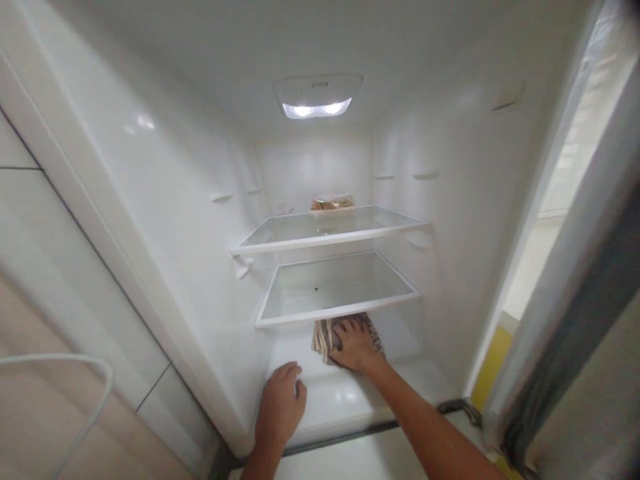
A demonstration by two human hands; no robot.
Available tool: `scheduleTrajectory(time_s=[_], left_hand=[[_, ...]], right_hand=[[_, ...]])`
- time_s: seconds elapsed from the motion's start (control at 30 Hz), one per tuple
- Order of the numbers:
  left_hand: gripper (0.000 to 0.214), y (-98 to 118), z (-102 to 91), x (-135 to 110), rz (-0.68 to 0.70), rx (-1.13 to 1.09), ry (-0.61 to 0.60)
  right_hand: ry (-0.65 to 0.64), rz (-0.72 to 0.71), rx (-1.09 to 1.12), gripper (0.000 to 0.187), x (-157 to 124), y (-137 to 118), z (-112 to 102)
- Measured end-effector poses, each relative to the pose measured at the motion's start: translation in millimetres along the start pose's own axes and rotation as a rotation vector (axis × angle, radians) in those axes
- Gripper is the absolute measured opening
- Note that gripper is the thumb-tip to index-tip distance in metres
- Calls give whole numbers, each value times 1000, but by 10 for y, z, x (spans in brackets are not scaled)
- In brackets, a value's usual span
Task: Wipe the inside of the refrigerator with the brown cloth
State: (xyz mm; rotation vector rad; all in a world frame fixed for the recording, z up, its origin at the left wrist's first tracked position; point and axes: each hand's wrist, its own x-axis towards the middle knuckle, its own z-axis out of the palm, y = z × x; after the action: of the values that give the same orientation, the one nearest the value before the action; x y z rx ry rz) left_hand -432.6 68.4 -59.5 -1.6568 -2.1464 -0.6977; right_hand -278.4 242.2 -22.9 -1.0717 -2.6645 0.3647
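Right forearm (pixel 430 427) enters from the lower edge. Right hand (pixel 357 350) lies on a patterned cloth (pixel 323 337) on the fridge floor (pixel 340 403), beneath the lower glass shelf (pixel 345 283); fingers bent over it, cannot tell whether gripping. Left hand (pixel 280 403) near the left wall (pixel 200 267), fingers loosely curved, thumb apart. Packet (pixel 333 203) sits on the upper shelf (pixel 320 231).

The left hand (pixel 281 403) and right hand (pixel 356 347) are seen bare, as are both slim forearms (pixel 430 430) behind them; the left forearm (pixel 264 461) is cut off by the view's edge nearer its hand.
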Motion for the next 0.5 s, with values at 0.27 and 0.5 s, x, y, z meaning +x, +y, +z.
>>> scheduleTrajectory(time_s=[0.27, 0.5], left_hand=[[29, -85, 60, 4, 49, -6, 45], [32, -126, 83, 30, 87, 22, 49]], right_hand=[[14, 184, 48, 66, -1360, 496, -199], [-22, 320, 59, 73, -1344, 700, -198]])
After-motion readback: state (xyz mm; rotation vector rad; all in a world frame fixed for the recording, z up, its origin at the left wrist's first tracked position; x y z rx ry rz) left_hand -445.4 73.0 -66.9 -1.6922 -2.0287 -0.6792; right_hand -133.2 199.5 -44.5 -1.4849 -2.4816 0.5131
